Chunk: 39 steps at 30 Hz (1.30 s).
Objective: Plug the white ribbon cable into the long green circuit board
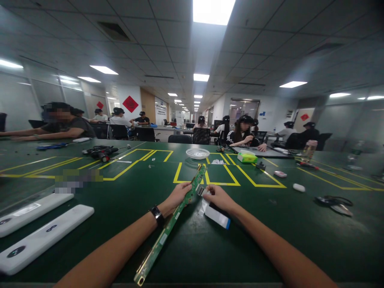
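Note:
My left hand (179,195) grips a long, narrow green circuit board (163,239) near its far end. The board slants from the near edge of the view up toward the middle, held above the table. Just right of it, my right hand (218,196) pinches a white flat ribbon cable (217,217). One end of the cable, with a small dark connector (201,191), points at the board close beside it; I cannot tell whether they touch. The other end, tipped blue, hangs below my right hand.
Two long white cases (51,236) lie at left. Ahead are a clear round dish (197,153), a green tissue pack (247,157) and a dark power tool (100,153). At right lie a white earbud case (299,187) and a black cable (334,202). Co-workers sit across the table.

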Motion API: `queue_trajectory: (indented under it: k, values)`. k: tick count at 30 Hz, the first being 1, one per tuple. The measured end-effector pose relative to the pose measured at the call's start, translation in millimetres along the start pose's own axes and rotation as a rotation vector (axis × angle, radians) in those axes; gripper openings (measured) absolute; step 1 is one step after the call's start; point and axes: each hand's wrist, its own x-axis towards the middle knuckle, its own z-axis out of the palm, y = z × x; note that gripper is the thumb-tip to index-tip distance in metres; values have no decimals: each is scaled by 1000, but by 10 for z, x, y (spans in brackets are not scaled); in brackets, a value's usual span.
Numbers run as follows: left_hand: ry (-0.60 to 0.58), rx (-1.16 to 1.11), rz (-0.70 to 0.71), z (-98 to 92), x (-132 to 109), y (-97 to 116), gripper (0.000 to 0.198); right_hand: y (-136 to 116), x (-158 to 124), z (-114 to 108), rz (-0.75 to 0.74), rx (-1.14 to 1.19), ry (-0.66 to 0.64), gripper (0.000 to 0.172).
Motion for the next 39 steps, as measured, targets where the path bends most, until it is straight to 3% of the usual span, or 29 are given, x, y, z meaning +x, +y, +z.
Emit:
queue_trajectory:
  k: [4,10,15,20,28,39]
  values:
    - [23,-28,53,3,-8,17,30,-37,10,67,67,339,-123,23]
    - [30,-58,51,2,-38,5,25,-40,-35,142,67,505,-161,31]
    - [-15,-119,36,47,-54,6,19,-54,-40,131,60,524,-128,32]
    - [23,-130,19,95,-75,47,15,-25,-30,137,56,512,-87,31]
    - [-20,-135,63,97,-77,41,19,-49,-43,134,65,517,-82,29]
    - [5,-148,64,85,-64,-23,26,-45,-31,140,45,497,-65,30]
